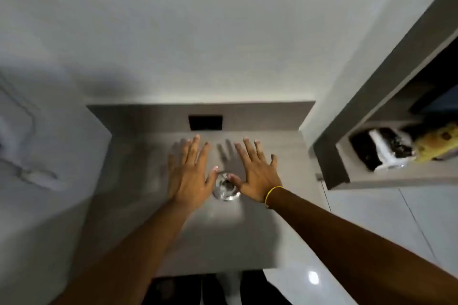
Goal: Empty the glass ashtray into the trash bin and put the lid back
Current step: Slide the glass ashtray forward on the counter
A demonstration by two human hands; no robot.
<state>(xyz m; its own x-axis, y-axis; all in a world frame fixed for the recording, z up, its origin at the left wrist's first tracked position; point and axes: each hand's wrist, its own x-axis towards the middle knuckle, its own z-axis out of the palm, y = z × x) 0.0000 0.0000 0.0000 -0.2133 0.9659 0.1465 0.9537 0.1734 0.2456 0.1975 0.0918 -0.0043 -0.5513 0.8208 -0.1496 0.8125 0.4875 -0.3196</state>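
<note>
Now both hands hover open over a grey bin top.
Left hand [189,176] spreads flat and empty; glass ashtray [226,187] sits between the thumbs; right hand [255,173] is equally wide, likely framing it for lifting.

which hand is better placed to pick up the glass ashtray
Right, narrowly. The right hand's thumb already overlaps the glass ashtray; the left hand lies open beside it.

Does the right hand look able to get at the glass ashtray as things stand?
Probably yes. The right hand is open beside the glass ashtray, thumb over its rim, with nothing between them; the left hand flanks the other side.
</note>
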